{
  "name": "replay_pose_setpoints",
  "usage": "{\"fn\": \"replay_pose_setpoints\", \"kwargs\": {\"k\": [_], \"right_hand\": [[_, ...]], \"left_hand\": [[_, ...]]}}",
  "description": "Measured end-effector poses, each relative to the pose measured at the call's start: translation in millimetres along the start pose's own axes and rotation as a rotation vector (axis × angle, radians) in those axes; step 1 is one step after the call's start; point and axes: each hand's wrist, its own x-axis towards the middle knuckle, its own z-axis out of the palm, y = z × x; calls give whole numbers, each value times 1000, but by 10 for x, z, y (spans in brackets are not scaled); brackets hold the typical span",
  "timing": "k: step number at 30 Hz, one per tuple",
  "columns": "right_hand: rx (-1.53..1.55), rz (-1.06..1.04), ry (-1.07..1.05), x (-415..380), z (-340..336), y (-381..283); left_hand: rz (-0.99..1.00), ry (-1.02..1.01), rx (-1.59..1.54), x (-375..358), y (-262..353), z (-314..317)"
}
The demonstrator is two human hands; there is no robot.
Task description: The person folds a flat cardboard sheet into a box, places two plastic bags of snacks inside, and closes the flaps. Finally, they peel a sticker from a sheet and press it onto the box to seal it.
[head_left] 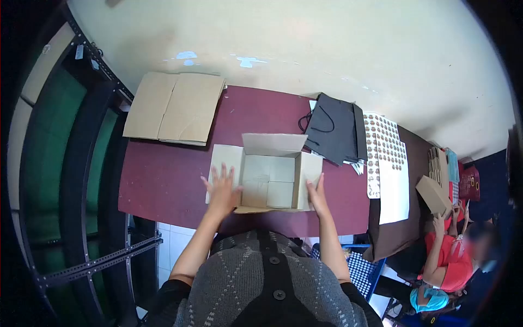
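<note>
An open cardboard box (280, 169) stands on the maroon tabletop in front of me, its flaps folded outward and its inside showing bare cardboard. My left hand (222, 191) lies on the box's left flap with fingers spread. At the right flap, my right hand (318, 193) has its thumb over the cardboard and its fingers along the outer edge, gripping it. Part of the right hand's fingers is hidden by the flap.
Flattened cardboard boxes (180, 106) are stacked at the back left. Black paper bags (338, 128) with cord handles lie at the back right, beside sticker sheets (388, 141). A blue crate (359, 270) is below the table's right end. Another person (449, 261) handles a box at far right.
</note>
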Motion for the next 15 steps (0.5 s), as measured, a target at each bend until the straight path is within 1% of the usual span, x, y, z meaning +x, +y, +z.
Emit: {"fn": "replay_pose_setpoints", "kwargs": {"k": [1, 2, 3, 4, 5, 7, 8, 9, 10, 11, 12, 13, 14, 15], "right_hand": [[-2, 3, 7, -56, 70, -54], [-50, 42, -34, -95, 129, -90], [-96, 77, -76, -114, 181, -156], [-43, 124, -105, -135, 211, -214], [-35, 122, -102, -113, 248, -226], [-88, 117, 6, -81, 285, -163], [-158, 69, 47, -62, 301, -116], [-439, 40, 105, -101, 346, -176], [-556, 78, 34, -160, 400, -233], [-674, 114, -35, -279, 452, -477], [-665, 115, -25, -357, 466, -532], [-425, 99, -91, -456, 462, -537], [-185, 82, -156, -564, 452, -540], [-180, 84, -148, -676, 414, -532]], "left_hand": [[51, -15, -118, -2, 11, 130], [56, -13, -121, 24, 55, -4], [20, -217, -280, 54, 108, -247], [-18, -425, -434, 81, 111, -392], [-14, -424, -426, 122, 26, -286], [253, -236, -544, 136, -186, 52], [212, -274, -565, 128, -115, 15], [218, -281, -555, 119, -79, 95], [257, -196, -538, 132, -49, 204], [298, -109, -523, 154, -40, 269], [297, -120, -537, 167, -38, 228], [306, -124, -534, 181, -71, 216], [294, -174, -520, 193, -123, 233], [283, -223, -505, 212, -147, 196]]}}
